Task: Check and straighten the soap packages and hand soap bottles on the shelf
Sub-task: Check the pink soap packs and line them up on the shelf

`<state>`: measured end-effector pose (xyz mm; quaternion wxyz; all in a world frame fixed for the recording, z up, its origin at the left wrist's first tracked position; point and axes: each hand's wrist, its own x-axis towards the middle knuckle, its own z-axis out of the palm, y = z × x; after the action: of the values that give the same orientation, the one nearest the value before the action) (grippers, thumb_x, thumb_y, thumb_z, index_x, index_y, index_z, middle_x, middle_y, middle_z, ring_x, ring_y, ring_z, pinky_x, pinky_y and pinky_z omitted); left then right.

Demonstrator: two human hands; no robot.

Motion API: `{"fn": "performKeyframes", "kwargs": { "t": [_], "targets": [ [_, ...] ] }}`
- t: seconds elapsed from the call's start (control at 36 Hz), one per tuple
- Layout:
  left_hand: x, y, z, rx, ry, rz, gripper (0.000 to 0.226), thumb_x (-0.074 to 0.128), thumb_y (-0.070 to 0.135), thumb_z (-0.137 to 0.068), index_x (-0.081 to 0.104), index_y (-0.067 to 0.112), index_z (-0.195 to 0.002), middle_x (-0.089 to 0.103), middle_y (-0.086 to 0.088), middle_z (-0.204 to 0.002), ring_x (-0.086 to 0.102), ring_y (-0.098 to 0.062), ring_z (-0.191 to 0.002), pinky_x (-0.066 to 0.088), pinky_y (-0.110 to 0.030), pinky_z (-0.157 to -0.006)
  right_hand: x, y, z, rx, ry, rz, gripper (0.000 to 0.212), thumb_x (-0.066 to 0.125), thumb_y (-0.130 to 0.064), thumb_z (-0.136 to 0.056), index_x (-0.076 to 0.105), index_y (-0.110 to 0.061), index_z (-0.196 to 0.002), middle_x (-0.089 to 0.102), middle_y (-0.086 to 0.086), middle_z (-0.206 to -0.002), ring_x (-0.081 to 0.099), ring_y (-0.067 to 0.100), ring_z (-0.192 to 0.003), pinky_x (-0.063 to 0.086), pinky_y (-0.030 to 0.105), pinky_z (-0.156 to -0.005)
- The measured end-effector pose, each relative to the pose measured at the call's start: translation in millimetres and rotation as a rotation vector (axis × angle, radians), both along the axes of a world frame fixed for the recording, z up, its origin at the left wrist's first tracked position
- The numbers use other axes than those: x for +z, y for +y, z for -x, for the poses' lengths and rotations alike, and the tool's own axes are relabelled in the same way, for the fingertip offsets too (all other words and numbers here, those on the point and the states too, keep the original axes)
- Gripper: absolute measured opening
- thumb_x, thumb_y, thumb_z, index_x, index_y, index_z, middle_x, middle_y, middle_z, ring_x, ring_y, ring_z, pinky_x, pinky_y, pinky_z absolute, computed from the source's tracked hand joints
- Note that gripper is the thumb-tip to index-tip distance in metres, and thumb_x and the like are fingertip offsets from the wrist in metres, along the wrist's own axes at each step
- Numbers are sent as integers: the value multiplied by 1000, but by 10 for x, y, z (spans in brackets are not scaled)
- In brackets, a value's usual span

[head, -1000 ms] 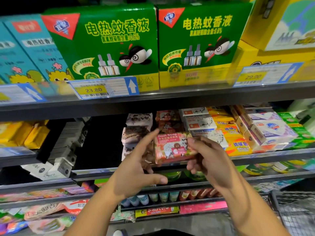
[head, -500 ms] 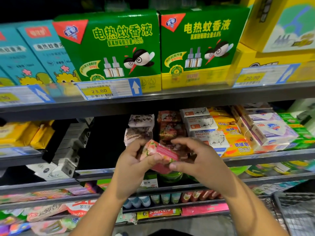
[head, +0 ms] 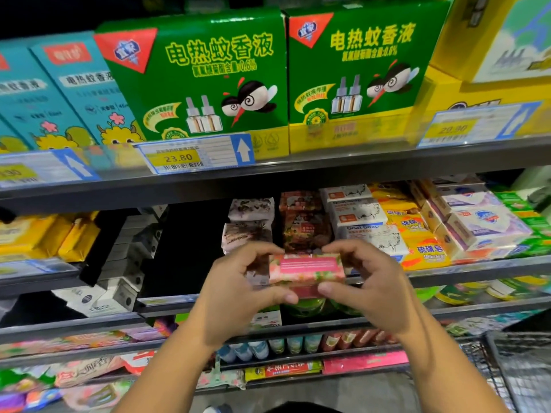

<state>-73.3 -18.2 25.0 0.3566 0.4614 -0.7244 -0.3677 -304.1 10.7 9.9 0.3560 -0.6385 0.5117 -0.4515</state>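
Note:
A pink soap package (head: pixel 307 271) with a flowered wrapper is held level in front of the middle shelf (head: pixel 477 271). My left hand (head: pixel 238 290) grips its left end, fingers on top and thumb underneath. My right hand (head: pixel 372 281) grips its right end the same way. Behind it on the shelf stand stacks of soap: pale brown-patterned packs (head: pixel 250 222), reddish-brown packs (head: pixel 304 222), white Goat Soap boxes (head: pixel 363 219), yellow sulfur soap packs (head: pixel 417 234) and white-and-lilac packs (head: pixel 483 222).
Green boxes of mosquito liquid (head: pixel 202 81) and teal boxes (head: pixel 59 96) fill the top shelf above a price tag (head: pixel 193 156). Yellow packs (head: pixel 44 236) and tilted white boxes (head: pixel 125 263) sit at the left. Lower shelves hold small bottles (head: pixel 268 348). A wire cart (head: pixel 521 374) stands at lower right.
The pink package came off the front of the stack, was turned over between both hands, and now lies level with its pink label side up. Both hands now grip its ends.

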Motion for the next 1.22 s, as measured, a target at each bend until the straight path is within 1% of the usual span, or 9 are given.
{"fn": "performKeyframes", "kwargs": {
  "t": [0.08,0.22,0.44,0.64,0.83,0.92,1.0,1.11,1.22],
  "targets": [
    [-95,29,37,-44,-140,17,58,83,56,-56,52,50,-105,61,30,-104,60,8,-101,48,-11,-81,91,40,35,19,-46,50,63,86,-38,-66,56,-47,-121,67,-9,-108,65,19,-106,57,35,-86],
    [-256,50,226,-78,-211,133,46,83,42,-69,52,49,-102,56,24,-96,58,4,-91,44,-14,-70,203,91,-201,82,89,156,74,93,-12,-65,57,-34,-125,64,-17,-109,64,6,-104,50,14,-83],
    [-135,93,170,55,-119,82,49,90,27,-67,59,42,-101,60,23,-98,58,7,-97,43,-6,-75,180,20,106,-3,156,95,66,93,-39,-60,61,-58,-115,64,-30,-115,61,-1,-111,47,15,-93],
    [172,115,277,157,478,-425,31,73,30,-73,67,14,-100,74,0,-86,71,-21,-82,56,-30,-63,86,-5,25,-26,-309,-218,38,77,-29,-71,70,-27,-108,70,8,-94,69,12,-83,53,25,-70],
    [90,27,300,139,489,-810,38,71,41,-82,68,9,-102,68,-15,-82,58,-18,-58,32,-21,-38,111,-41,-65,-106,-272,-462,23,68,-37,-91,74,-14,-88,71,21,-90,65,31,-77,45,38,-67],
    [137,36,290,101,447,-701,38,70,34,-81,69,9,-109,74,-9,-86,66,-17,-68,46,-23,-47,144,-62,3,-94,-201,-352,7,71,-28,-90,75,-27,-95,73,-5,-89,68,9,-80,51,19,-66],
    [169,15,225,27,390,-485,46,75,27,-73,67,15,-116,75,-4,-102,72,-18,-94,58,-26,-72,145,-65,95,-42,-135,-232,29,77,-24,-83,69,-39,-107,71,-9,-104,68,5,-95,56,22,-76],
    [127,-46,46,-25,112,57,44,84,28,-73,66,39,-111,66,14,-111,63,-5,-108,48,-13,-86,131,-64,129,49,-227,-125,40,87,-19,-74,69,-31,-108,70,-3,-112,67,16,-105,56,25,-81],
    [44,-95,-59,-80,-7,431,44,79,33,-77,63,33,-118,58,19,-123,56,-1,-118,44,-15,-98,111,-106,80,76,-265,-200,48,76,-43,-71,63,-34,-116,69,-10,-114,66,10,-108,54,22,-81]
  ]
}}
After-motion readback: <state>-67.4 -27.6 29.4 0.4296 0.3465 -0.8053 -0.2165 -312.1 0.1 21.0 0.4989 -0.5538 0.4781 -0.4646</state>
